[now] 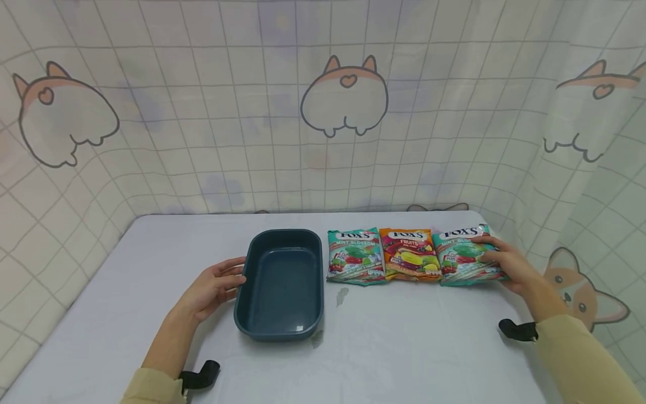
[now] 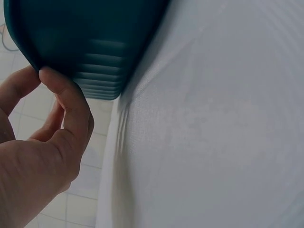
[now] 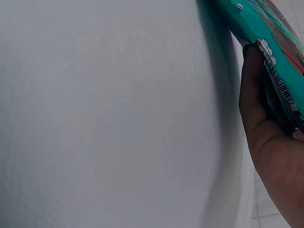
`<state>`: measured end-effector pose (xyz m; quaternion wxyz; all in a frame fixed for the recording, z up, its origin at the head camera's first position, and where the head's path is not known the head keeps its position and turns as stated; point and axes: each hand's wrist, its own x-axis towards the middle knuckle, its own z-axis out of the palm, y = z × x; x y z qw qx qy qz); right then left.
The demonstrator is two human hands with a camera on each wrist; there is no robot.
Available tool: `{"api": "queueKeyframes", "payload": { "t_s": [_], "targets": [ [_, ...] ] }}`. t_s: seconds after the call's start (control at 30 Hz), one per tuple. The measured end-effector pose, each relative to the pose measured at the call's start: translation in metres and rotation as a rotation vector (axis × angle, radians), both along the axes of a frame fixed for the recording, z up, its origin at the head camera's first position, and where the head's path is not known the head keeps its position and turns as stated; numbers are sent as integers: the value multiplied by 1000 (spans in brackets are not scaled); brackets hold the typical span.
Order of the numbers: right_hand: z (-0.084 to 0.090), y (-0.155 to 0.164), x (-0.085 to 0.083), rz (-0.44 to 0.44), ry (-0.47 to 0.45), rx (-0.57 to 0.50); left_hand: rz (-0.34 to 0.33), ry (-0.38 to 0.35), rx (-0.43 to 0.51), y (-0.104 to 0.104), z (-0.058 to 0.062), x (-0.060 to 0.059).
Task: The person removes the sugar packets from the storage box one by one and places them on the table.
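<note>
In the head view, my left hand (image 1: 216,287) is at the left side of a dark blue-green rectangular tub (image 1: 280,280). The left wrist view shows its thumb and a finger pinching the tub's rim (image 2: 39,66). At the right end of a row of candy bags, my right hand (image 1: 510,266) grips a green mint candy bag (image 1: 461,259), fingers over its top face. From the right wrist view, the thumb lies against the lower edge of that bag (image 3: 280,66). An orange fruit candy bag (image 1: 410,255) and another green mint candy bag (image 1: 355,258) lie beside it.
A white cloth covers the table (image 1: 404,342). Behind and around it hangs a white checked curtain (image 1: 242,123) with cartoon dogs. Both forearms have black straps, the left one (image 1: 202,376) near the table's front and the right one (image 1: 517,330) near its right side.
</note>
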<state>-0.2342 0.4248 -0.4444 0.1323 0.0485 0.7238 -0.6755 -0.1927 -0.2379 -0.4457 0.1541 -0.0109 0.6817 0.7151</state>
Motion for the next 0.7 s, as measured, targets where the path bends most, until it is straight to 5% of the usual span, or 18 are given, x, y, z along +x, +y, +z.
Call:
{"api": "queueKeyframes", "payload": {
  "t_s": [0.5, 0.7],
  "targets": [
    [0, -9, -6, -56, 40, 102, -4, 4, -9, 0, 2, 0],
    [4, -7, -5, -117, 48, 63, -1, 1, -18, 1, 2, 0]
  ]
}}
